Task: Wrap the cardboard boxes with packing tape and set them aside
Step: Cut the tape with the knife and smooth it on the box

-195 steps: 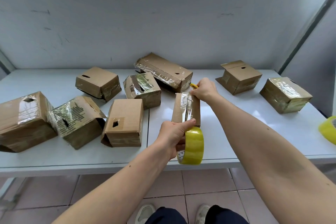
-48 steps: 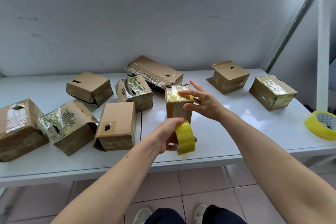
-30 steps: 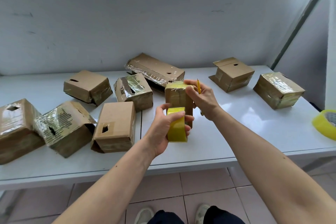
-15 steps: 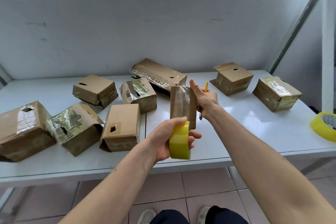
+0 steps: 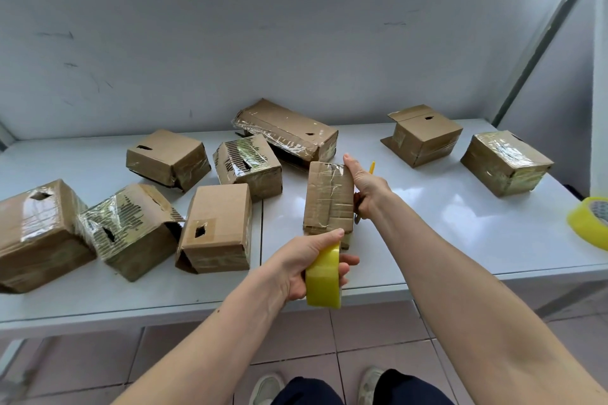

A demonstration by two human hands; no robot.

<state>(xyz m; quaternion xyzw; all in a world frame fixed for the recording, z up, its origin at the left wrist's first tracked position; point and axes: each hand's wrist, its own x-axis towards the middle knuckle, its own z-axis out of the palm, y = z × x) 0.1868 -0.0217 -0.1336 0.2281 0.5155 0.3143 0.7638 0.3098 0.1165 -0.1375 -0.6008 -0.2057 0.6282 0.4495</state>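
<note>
While your left hand point(image 5: 307, 260) curls round the yellow roll of clear packing tape point(image 5: 323, 276) and your right hand point(image 5: 365, 189) grips the far side of the small upright brown cardboard box point(image 5: 329, 199) plus a thin yellow-handled cutter point(image 5: 371, 167), the strip could wrinkle or stick to itself if you slacken the pull toward you. That box sits between your two hands above the white table point(image 5: 444, 223), already glossy with creased tape bands, its near bottom edge crumpled just beyond your left fingertips.
</note>
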